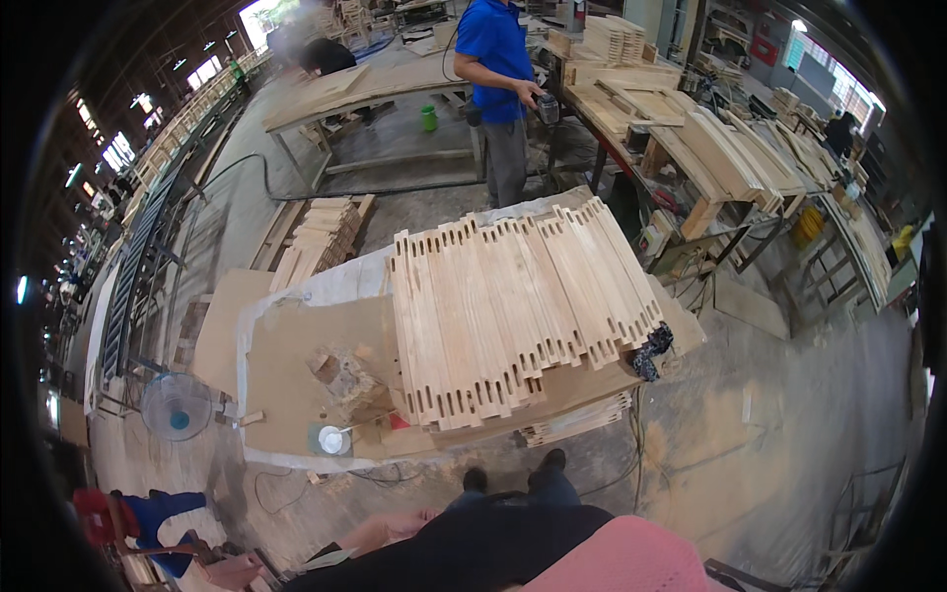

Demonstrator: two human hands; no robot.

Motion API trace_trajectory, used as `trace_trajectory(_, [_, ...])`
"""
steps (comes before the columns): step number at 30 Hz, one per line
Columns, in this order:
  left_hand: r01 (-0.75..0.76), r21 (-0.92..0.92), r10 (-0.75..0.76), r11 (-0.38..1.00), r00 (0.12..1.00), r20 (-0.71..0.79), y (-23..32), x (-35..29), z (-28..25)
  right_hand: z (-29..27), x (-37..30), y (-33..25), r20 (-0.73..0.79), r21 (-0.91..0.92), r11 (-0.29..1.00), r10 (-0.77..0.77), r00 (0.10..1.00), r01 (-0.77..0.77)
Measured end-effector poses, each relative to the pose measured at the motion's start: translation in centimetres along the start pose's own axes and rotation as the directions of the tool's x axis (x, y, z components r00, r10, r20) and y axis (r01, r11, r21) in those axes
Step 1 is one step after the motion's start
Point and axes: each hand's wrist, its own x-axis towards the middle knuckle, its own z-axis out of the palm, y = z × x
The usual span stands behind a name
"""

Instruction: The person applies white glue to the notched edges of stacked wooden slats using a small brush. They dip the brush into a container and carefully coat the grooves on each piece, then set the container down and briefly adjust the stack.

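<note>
Across the right half of a low desk [279, 345] lie the slotted wooden slats [503, 316], set side by side in a broad sheet. Their near ends step in and out unevenly, leaving a strip of brown board between them and the front edge; their far ends run up close to the back edge. To their left, a wider stretch of board shows, broken by a sawdust-covered heap [347, 383], a white tub [333, 440] near the front edge, and a small red object [399, 421] just beside the slats. A dark patterned cloth [651, 353] sits at the right edge, touching or nearly touching the slat ends.

At the lower rim of the view, the left hand [402, 526] appears low beside the body, well apart from the slats; whether its fingers are spread, closed or holding something I cannot tell. The right hand is out of view, only a pink sleeve [631, 557] showing.

Floor [740, 454] opens to the right, with a dark cord [638, 434] near the desk. A fan [178, 407] stands close by its left edge. Beyond the far edge, a co-worker [490, 49] in blue grips a power tool [547, 109].
</note>
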Motion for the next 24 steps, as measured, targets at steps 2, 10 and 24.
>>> trace_trajectory(2, [0.029, 0.037, -0.028, 0.999, 0.999, -0.031, -0.9, 2.3, -1.2, -0.2, -1.7, -0.8, -0.155, 0.038, 0.997, -0.058, 0.986, 0.065])
trace_trajectory(10, [0.268, 0.324, -0.193, 0.907, 0.950, -0.245, 5.1, 12.0, 5.6, 2.3, -3.6, -5.4, -0.495, -0.253, 0.964, -0.205, 0.844, 0.086])
trace_trajectory(24, [0.075, 0.577, -0.071, 0.813, 0.997, -0.031, 9.1, 22.2, 9.8, 4.1, -3.6, -3.8, -0.403, -0.153, 0.940, -0.340, 0.850, 0.304])
